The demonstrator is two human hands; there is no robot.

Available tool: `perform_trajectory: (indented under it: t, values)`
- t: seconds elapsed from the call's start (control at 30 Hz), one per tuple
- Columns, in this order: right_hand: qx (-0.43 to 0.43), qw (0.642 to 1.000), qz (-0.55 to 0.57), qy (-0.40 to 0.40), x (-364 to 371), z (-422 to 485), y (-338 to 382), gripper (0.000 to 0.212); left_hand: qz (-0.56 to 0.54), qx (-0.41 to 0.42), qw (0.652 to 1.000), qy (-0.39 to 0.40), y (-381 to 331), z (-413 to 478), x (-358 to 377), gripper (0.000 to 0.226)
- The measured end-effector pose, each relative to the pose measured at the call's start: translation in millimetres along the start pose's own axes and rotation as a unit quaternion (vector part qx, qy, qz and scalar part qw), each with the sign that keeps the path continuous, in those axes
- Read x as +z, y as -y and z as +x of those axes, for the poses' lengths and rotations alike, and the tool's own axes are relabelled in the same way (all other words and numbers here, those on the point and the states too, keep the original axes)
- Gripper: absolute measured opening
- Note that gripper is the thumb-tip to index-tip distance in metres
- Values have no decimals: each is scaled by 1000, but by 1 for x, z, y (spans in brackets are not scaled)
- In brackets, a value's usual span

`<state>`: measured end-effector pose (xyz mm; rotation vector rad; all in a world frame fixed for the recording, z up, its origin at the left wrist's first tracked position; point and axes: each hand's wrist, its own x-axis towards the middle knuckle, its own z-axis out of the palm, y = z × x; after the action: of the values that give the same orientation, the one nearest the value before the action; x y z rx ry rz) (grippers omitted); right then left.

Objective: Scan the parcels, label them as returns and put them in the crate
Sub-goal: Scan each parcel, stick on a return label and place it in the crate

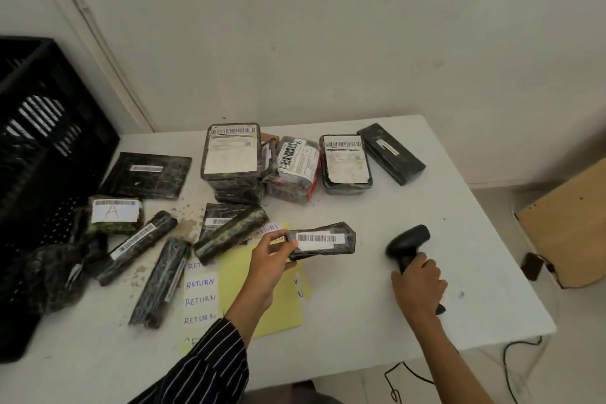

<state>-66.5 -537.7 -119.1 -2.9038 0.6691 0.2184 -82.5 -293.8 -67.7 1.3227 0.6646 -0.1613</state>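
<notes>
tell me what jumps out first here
Over the table the left hand holds a parcel, barcode up, with the right hand gripping a scanner just right of it. Black-wrapped parcels litter the table behind, and a black crate stands at the left edge.

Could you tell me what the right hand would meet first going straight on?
Probably the white-labelled parcel in the back row, after bare table; the right hand grips the scanner, and depth is unclear.
</notes>
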Motion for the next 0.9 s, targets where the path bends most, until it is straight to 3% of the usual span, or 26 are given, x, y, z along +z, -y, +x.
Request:
perform_trajectory:
  t: [0.07,0.13,0.23,0.4,0.63,0.9]
  values:
    - [-9,1000,3,23,0,8,-4,42,1,6,1000,-1,1,4,5,21]
    - [-10,991,119,62,-6,10,-7,40,-3,10,1000,-2,2,9,9,22]
    - [-22,947,301,113,-26,1,-7,25,-8,10,1000,-10,3,16,14,23]
    - [-69,888,425,162,-59,-34,5,17,-22,9,1000,-12,5,26,23,25]
    - [-82,833,491,243,-77,-70,21,23,-41,2,999,-14,6,34,34,32]
    - [-80,826,496,257,-73,-79,26,26,-74,-21,996,-36,10,37,39,32]
